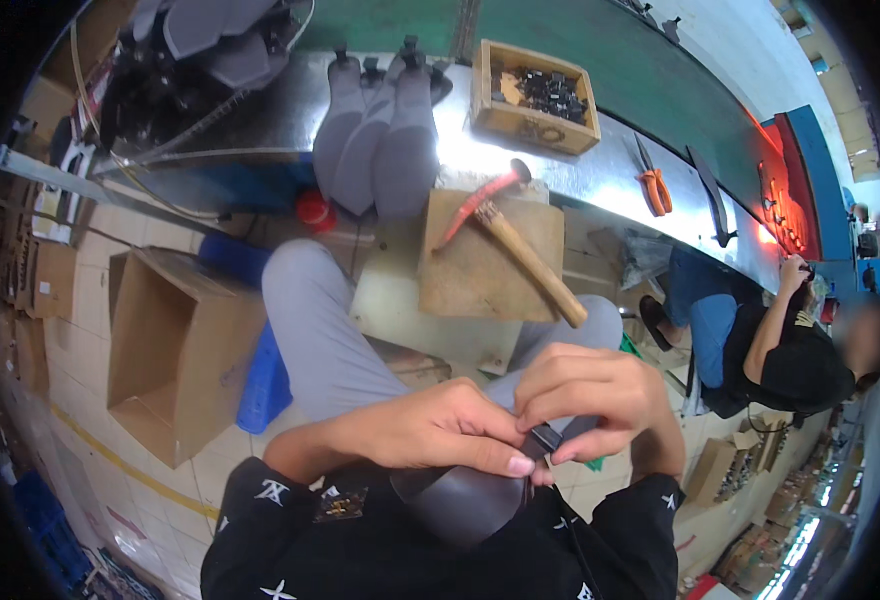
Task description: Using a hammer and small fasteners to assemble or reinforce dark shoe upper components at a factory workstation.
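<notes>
Close to my body I hold a dark grey, smooth, paddle-shaped piece (470,505) with a narrow end. My left hand (440,425) is closed on that narrow end, its thumb pressed on top. A small black plastic clip (544,437) sits at the tip, pinched between the thumb and fingers of my right hand (595,395). Whether the clip is fully on the piece cannot be made out. Beyond my hands, a hammer (535,260) with a wooden handle and a red, curved tool (475,205) lie on a worn board (490,280).
Similar grey pieces (405,150) hang over the metal bench edge. A wooden box (535,135) holds small black parts. Orange-handled pliers (654,190) lie to its right. An open cardboard box (160,370) stands at left. Another person (780,350) sits at right.
</notes>
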